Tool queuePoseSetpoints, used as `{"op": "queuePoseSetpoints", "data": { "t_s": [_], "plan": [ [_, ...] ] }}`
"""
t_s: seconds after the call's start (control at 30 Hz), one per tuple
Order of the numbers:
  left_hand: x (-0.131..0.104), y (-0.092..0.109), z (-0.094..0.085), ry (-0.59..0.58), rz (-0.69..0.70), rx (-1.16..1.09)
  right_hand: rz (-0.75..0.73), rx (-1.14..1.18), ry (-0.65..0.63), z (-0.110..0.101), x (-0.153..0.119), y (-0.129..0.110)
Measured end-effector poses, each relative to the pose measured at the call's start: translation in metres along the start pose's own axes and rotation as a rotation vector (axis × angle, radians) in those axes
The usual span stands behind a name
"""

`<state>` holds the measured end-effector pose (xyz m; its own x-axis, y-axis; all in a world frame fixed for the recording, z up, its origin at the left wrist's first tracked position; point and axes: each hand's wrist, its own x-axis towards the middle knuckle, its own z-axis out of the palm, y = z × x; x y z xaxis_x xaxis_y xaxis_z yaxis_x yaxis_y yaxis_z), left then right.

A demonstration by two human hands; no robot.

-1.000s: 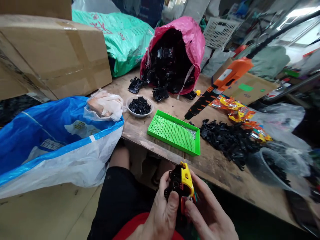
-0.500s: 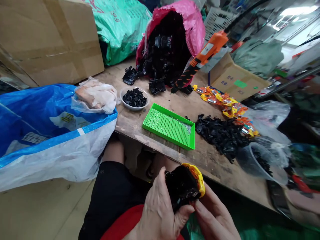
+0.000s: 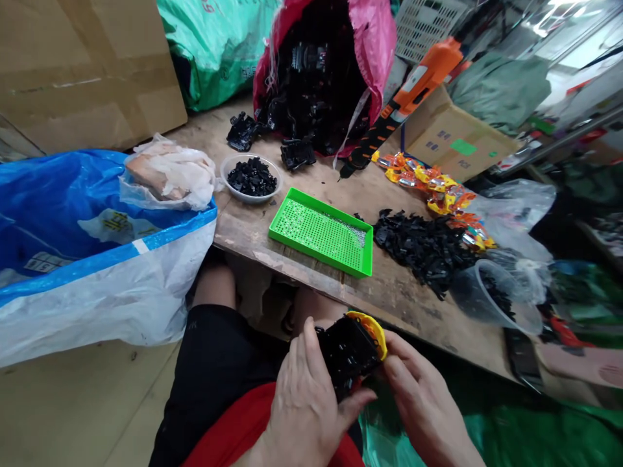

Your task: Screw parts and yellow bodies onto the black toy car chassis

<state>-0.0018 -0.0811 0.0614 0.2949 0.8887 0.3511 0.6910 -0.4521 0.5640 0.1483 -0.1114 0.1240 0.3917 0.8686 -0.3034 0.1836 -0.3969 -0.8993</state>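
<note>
My left hand [image 3: 304, 392] is wrapped round the left side of a black plastic part [image 3: 349, 350], held above my lap. A curved yellow piece [image 3: 370, 329] sits along that part's right end. The fingers of my right hand [image 3: 418, 383] press against the yellow piece from the right. On the table in front lies a green perforated tray [image 3: 316, 251] with small metal bits in it. An orange-and-black electric screwdriver [image 3: 403, 97] hangs over the table, tip down. Black pieces fill a round bowl [image 3: 280, 188] left of the tray.
A pink sack [image 3: 374, 52] of black parts lies open at the back. Right of the tray are a black heap [image 3: 423, 250], orange-yellow parts [image 3: 438, 188] and a clear tub [image 3: 467, 295]. A blue-lined bag [image 3: 146, 279] and a cardboard box [image 3: 87, 71] stand at left.
The view has shifted, so table items appear slightly lower-left to higher-left. My right thumb has moved away from the underside of the black part, and my right hand sits further round its right end.
</note>
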Motion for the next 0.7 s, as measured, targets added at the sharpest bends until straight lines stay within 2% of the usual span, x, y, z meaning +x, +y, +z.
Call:
{"op": "queuePoseSetpoints", "data": {
  "t_s": [0.1, 0.2, 0.33, 0.53, 0.63, 0.7],
  "plan": [
    [-0.005, 0.004, 0.003, -0.007, -0.004, 0.079, 0.07, -0.08, -0.035, 0.001, 0.011, -0.019],
    [-0.01, 0.007, 0.005, -0.013, -0.015, 0.152, 0.097, -0.162, -0.072, 0.001, 0.018, -0.027],
    [-0.013, 0.01, 0.006, -0.03, 0.014, 0.209, 0.098, -0.265, -0.08, 0.0, 0.024, -0.022],
    [-0.012, 0.008, 0.008, -0.043, 0.002, 0.208, 0.0, -0.341, -0.055, 0.005, 0.029, -0.01],
    [-0.008, 0.005, 0.009, -0.04, -0.003, 0.201, 0.011, -0.336, -0.041, 0.008, 0.031, -0.013],
    [-0.004, 0.003, 0.009, -0.034, -0.012, 0.213, 0.032, -0.281, -0.087, 0.006, 0.031, -0.02]
  ]
}}
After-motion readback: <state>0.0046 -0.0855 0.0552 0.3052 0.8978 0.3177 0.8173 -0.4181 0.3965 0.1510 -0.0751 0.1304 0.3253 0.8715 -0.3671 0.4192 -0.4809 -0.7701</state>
